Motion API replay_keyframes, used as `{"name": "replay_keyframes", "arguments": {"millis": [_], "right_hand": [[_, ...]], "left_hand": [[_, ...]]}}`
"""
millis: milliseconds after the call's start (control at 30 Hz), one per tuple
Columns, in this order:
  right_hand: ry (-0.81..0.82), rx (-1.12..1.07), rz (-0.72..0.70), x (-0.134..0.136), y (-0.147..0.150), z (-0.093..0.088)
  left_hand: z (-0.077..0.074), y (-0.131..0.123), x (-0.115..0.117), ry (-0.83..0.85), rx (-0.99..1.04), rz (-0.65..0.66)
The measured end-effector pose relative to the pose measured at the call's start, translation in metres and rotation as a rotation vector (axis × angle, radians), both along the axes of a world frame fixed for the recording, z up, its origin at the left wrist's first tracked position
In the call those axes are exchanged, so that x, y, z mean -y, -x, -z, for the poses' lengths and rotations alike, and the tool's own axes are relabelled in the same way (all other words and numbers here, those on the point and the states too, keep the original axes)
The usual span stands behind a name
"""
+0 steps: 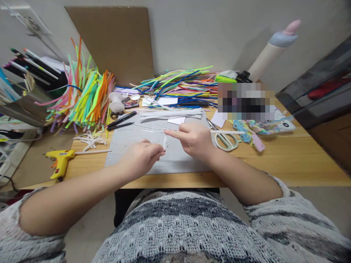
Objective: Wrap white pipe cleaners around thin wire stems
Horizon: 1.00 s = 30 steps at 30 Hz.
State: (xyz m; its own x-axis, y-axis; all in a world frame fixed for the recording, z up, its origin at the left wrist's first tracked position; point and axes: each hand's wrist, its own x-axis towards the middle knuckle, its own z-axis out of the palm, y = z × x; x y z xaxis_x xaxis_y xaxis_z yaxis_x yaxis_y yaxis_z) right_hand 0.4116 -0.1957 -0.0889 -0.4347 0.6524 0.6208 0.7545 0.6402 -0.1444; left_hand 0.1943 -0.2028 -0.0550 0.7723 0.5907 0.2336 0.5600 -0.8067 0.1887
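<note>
Above the grey mat (117,153), my left hand (145,155) pinches the lower end of a short white pipe cleaner (165,141). My right hand (193,140) is closed, with its index finger stretched out to the left and touching the top of that piece. A long white pipe cleaner (226,132) sticks out from behind the right hand toward the right. Thin wires (150,128) lie across the mat just beyond both hands. What the curled fingers of the right hand hold is mostly hidden.
White pipe cleaners (172,114) lie at the mat's back edge, colored ones (181,86) behind. Scissors (226,141) rest on the right. On the left are a yellow glue gun (60,160), short white pieces (89,140), black pens (120,121) and a colored bundle (85,98).
</note>
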Motion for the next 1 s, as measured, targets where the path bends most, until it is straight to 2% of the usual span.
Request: {"name": "replay_keyframes", "arguments": {"millis": [100, 200, 267, 367, 433, 533, 600, 667, 733, 800, 867, 933, 1000], "right_hand": [[-0.026, 0.111, -0.019, -0.003, -0.001, 0.002], [-0.01, 0.108, -0.222, -0.006, -0.004, 0.0], [0.048, 0.019, -0.389, -0.007, -0.005, -0.004], [0.18, -0.217, -0.538, -0.005, -0.006, -0.01], [0.236, -0.363, -0.539, -0.003, -0.005, -0.012], [0.222, -0.458, -0.396, 0.0, -0.003, -0.01], [0.161, -0.373, -0.222, 0.001, -0.002, -0.007], [0.083, -0.184, -0.057, 0.001, 0.0, -0.003], [0.015, 0.005, 0.031, 0.001, 0.001, 0.0], [-0.034, 0.111, 0.03, -0.002, 0.001, 0.001], [-0.052, 0.148, -0.04, -0.005, -0.001, 0.002], [-0.03, 0.139, -0.168, -0.009, -0.003, 0.001], [0.036, 0.079, -0.324, -0.011, -0.004, -0.003]], "left_hand": [[-0.025, 0.006, -0.008, -0.219, -0.1, 0.086], [-0.048, 0.018, -0.031, -0.297, -0.164, 0.148], [-0.053, 0.025, -0.046, -0.27, -0.152, 0.191], [-0.042, 0.028, -0.058, -0.104, -0.06, 0.168], [-0.028, 0.025, -0.055, 0.008, 0.017, 0.147], [-0.008, 0.014, -0.037, 0.093, 0.124, 0.07], [-0.001, 0.007, -0.023, 0.083, 0.147, -0.002], [0.001, 0.001, -0.011, 0.003, 0.075, -0.02], [-0.006, -0.001, -0.008, -0.119, -0.052, 0.022], [-0.02, -0.001, -0.012, -0.214, -0.163, 0.088], [-0.036, 0.003, -0.025, -0.237, -0.223, 0.139], [-0.05, 0.009, -0.041, -0.208, -0.237, 0.189], [-0.055, 0.014, -0.055, -0.123, -0.218, 0.224]]}}
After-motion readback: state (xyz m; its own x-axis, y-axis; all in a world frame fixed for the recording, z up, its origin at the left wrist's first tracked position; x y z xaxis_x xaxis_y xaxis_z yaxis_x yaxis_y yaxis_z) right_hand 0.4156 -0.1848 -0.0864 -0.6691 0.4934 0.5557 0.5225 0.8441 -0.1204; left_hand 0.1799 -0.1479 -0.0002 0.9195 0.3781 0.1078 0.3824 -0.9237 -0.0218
